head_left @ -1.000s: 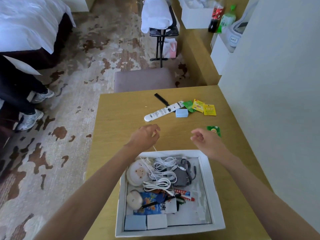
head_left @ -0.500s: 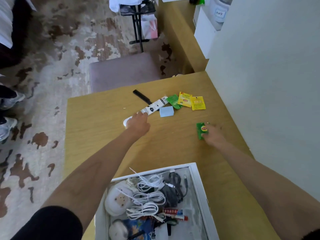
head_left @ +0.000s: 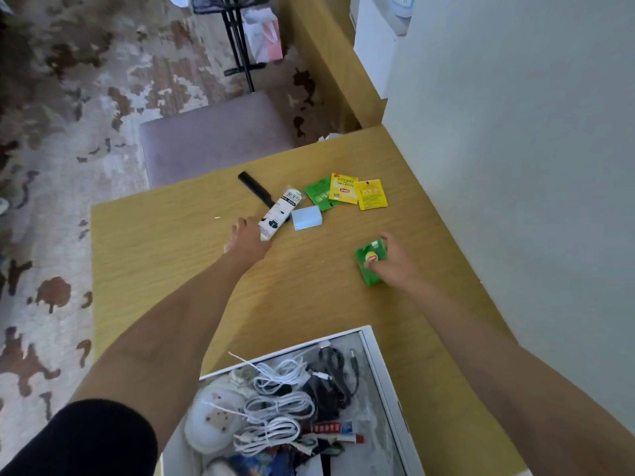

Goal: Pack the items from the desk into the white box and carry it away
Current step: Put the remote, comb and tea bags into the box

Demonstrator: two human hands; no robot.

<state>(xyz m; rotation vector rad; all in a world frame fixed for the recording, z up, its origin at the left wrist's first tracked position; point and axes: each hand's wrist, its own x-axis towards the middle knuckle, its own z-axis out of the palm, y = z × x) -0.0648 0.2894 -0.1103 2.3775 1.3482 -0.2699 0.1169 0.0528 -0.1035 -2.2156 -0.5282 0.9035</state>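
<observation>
My left hand point(head_left: 248, 239) grips the near end of a long white packet with black print point(head_left: 279, 213), whose far end is raised off the wooden desk point(head_left: 165, 249). My right hand point(head_left: 395, 261) pinches a green tea sachet point(head_left: 370, 261) with a yellow logo, tilted up from the desk. The white box point(head_left: 376, 352) stands at the near desk edge, holding white coiled cables, a black cable, a toothpaste tube and a round white pouch. On the desk beyond lie a black comb point(head_left: 256, 190), a light blue block point(head_left: 307, 218), a green sachet point(head_left: 320, 193) and two yellow sachets point(head_left: 357, 194).
A grey upholstered stool point(head_left: 213, 139) stands against the desk's far edge. A pale wall point(head_left: 522, 139) borders the desk on the right. Patterned carpet covers the floor to the left, with a black folding stand point(head_left: 237, 42) farther back.
Both hands left the box and reached out over the desk. My left hand took hold of the white packet and lifted it; my right hand closed on the green sachet.
</observation>
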